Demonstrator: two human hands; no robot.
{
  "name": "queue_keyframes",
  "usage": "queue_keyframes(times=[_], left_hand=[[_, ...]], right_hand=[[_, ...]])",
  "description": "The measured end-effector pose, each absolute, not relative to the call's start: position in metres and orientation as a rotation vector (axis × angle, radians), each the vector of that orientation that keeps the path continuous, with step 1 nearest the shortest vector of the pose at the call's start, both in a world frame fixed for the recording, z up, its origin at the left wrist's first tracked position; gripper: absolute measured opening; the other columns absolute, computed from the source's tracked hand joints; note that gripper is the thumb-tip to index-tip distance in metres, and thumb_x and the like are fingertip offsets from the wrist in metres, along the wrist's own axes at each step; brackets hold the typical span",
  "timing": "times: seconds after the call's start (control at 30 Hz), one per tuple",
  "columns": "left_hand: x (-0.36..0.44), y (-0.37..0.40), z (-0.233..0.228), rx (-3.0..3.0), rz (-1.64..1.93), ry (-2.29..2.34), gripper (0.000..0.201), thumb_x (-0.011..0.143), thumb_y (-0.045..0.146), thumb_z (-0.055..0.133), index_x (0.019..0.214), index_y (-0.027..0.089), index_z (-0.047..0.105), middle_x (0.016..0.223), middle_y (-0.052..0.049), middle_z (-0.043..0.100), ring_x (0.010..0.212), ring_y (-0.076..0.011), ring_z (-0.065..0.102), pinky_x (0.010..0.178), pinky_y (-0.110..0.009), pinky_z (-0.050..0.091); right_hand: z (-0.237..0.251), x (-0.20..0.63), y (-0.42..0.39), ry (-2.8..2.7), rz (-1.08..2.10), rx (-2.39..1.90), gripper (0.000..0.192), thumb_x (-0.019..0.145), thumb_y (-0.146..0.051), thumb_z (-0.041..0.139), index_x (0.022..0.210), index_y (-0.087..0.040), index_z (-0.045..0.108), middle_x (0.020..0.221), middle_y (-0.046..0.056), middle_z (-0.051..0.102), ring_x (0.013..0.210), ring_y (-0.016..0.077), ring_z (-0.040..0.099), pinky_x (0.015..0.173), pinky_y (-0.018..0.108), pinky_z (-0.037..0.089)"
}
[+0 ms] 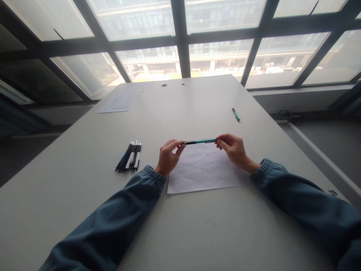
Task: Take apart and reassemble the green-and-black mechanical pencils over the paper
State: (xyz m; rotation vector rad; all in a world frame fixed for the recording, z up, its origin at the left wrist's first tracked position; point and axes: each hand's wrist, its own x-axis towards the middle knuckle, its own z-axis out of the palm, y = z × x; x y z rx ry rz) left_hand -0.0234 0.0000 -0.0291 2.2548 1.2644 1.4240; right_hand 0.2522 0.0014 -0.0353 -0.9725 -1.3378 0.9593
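A green and black pen (201, 141) is held level between my two hands, above a sheet of white paper (205, 173) with faint scribbles. My left hand (170, 155) pinches its black end between thumb and fingers. At the other end, near the clip, my right hand (231, 148) grips the green part with thumb and fingertips. To the left of my left hand lies a bunch of several pens (130, 157), mostly black, some with white or blue parts. Another green and black pen (236, 114) rests alone beyond my right hand.
The white table (183, 233) reaches to a large window with dark frames (182, 37). Papers (120, 98) lie at its far left corner. Two small round spots (164, 85) are on the far edge. A small dark object (332, 192) sits at the right edge.
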Motion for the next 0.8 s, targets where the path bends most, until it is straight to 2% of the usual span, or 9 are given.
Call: queue_keyframes(times=[0.8], left_hand=[[-0.0218, -0.0002, -0.0267, 2.28, 1.41, 1.268, 0.017, 0.094, 0.032, 0.064, 0.096, 0.018, 0.073, 0.082, -0.004, 0.072, 0.071, -0.0137, 0.061, 0.069, -0.026, 0.05]], right_hand=[[-0.0409, 0.2528, 0.0041, -1.366, 0.918, -0.965, 0.028, 0.083, -0.044, 0.075, 0.087, -0.016, 0.07, 0.071, 0.004, 0.072, 0.058, 0.013, 0.063, 0.055, 0.027, 0.053]])
